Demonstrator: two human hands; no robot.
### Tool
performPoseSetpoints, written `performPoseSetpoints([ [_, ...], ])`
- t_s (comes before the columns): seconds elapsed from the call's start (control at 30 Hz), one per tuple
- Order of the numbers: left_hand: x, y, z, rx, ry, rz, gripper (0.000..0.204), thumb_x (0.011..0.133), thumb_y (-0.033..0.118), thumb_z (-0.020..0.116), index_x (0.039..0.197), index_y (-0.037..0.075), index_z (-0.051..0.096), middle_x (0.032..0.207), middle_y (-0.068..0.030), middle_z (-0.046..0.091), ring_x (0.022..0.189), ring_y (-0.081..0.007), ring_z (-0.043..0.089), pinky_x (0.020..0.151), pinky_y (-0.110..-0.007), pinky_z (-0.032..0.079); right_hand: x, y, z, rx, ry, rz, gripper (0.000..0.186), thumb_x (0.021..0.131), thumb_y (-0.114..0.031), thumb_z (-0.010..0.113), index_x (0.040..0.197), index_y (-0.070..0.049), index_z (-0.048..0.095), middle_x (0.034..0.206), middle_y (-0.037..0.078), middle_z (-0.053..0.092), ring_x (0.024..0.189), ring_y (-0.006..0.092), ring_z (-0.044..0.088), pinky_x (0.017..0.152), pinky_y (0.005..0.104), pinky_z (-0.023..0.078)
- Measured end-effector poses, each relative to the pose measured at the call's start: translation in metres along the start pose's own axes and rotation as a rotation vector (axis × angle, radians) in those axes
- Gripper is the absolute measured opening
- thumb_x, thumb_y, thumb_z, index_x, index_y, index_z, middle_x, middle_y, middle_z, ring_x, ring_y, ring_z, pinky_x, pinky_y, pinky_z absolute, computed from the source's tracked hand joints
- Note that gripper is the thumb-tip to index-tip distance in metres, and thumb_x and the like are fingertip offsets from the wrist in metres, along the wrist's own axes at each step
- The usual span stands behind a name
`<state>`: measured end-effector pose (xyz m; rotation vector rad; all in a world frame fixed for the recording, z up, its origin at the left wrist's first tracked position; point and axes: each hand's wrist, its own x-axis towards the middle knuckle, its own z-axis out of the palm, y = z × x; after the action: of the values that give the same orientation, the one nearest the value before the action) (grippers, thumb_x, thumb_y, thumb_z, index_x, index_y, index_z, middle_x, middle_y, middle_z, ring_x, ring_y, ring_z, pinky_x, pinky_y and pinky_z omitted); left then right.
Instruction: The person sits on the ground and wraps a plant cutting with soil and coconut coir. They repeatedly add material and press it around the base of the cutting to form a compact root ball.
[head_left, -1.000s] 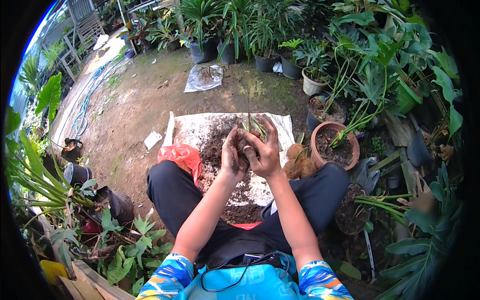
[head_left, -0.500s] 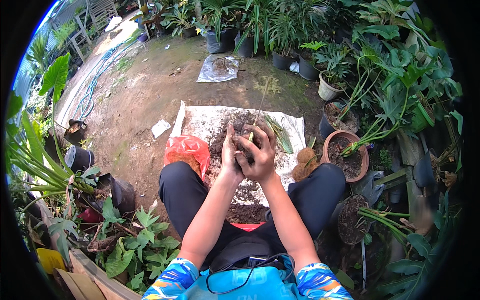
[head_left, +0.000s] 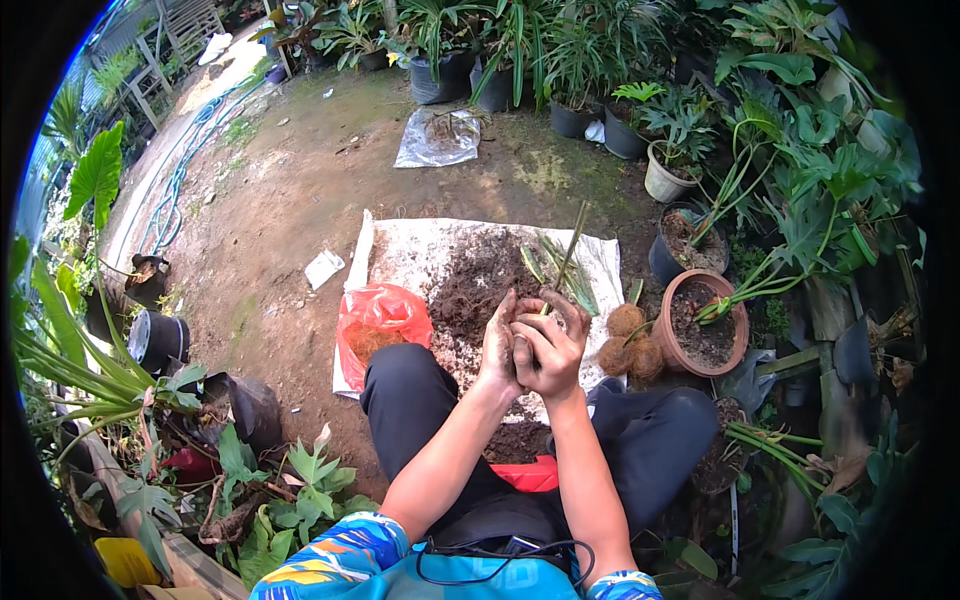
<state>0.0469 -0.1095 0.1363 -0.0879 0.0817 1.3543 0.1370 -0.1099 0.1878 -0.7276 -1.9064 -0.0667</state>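
Observation:
My left hand (head_left: 499,346) and my right hand (head_left: 552,348), both smeared with dark soil, are pressed together above the white sheet. Between them they clasp the base of a plant cutting (head_left: 572,245), whose slim green-brown stem rises past my right fingers, leaning right. What surrounds its base is hidden by my palms. Just beyond my hands lies a heap of dark soil (head_left: 470,285). Long cut leaves with pale edges (head_left: 573,285) rest on the sheet behind my right hand. Round brown fibre balls (head_left: 627,321) sit to the right.
The white sheet (head_left: 400,243) lies on bare earth. A red plastic bag (head_left: 385,312) with brown fibre stands by my left knee. To the right are a terracotta pot (head_left: 735,345) and several potted plants. A clear plastic sheet (head_left: 437,140) lies farther off; a blue hose (head_left: 170,200) runs left.
My clasped hands have shifted slightly right and nearer to me, uncovering more of the soil heap. My knees have moved right, and more of the fibre balls shows.

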Motion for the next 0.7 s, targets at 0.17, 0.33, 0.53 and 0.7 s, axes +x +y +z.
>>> performPoseSetpoints([
  [0.17,0.001,-0.027,0.018,0.359,0.236,0.092,0.028,0.099,0.03,0.051,0.092,0.005,0.06,0.079,-0.0026,0.059,0.071,-0.0135,0.059,0.065,-0.024,0.05,-0.016,0.011,-0.014,-0.006,0.084,0.092,0.016,0.081,-0.017,0.063,0.073,-0.006,0.072,0.081,0.005,0.07,0.103,0.0286,0.064,0.095,0.0414,0.038],
  [0.33,-0.004,-0.062,0.033,0.472,0.351,0.179,0.021,0.098,0.028,0.053,0.092,0.009,0.06,0.086,-0.0022,0.061,0.075,-0.0138,0.059,0.069,-0.028,0.051,-0.029,0.022,-0.037,0.05,0.12,0.164,0.017,0.084,-0.015,0.062,0.075,-0.006,0.073,0.079,0.005,0.07,0.101,0.0291,0.064,0.096,0.0417,0.039],
  [0.53,-0.024,-0.057,0.033,0.335,0.333,-0.051,0.039,0.097,0.048,0.052,0.093,0.013,0.066,0.086,-0.0004,0.067,0.079,-0.0131,0.063,0.074,-0.028,0.052,-0.039,0.019,-0.051,0.217,0.002,0.243,0.014,0.081,-0.019,0.065,0.083,-0.007,0.073,0.087,0.007,0.071,0.109,0.0324,0.06,0.1,0.0433,0.036],
  [0.7,-0.056,-0.048,0.031,0.274,0.293,0.031,0.041,0.097,0.048,0.052,0.11,0.011,0.062,0.093,-0.0034,0.066,0.081,-0.0124,0.064,0.073,-0.031,0.055,-0.037,0.002,-0.043,0.379,-0.024,0.191,0.013,0.082,-0.017,0.066,0.078,-0.006,0.071,0.084,0.007,0.071,0.103,0.0326,0.061,0.096,0.0431,0.04],
])
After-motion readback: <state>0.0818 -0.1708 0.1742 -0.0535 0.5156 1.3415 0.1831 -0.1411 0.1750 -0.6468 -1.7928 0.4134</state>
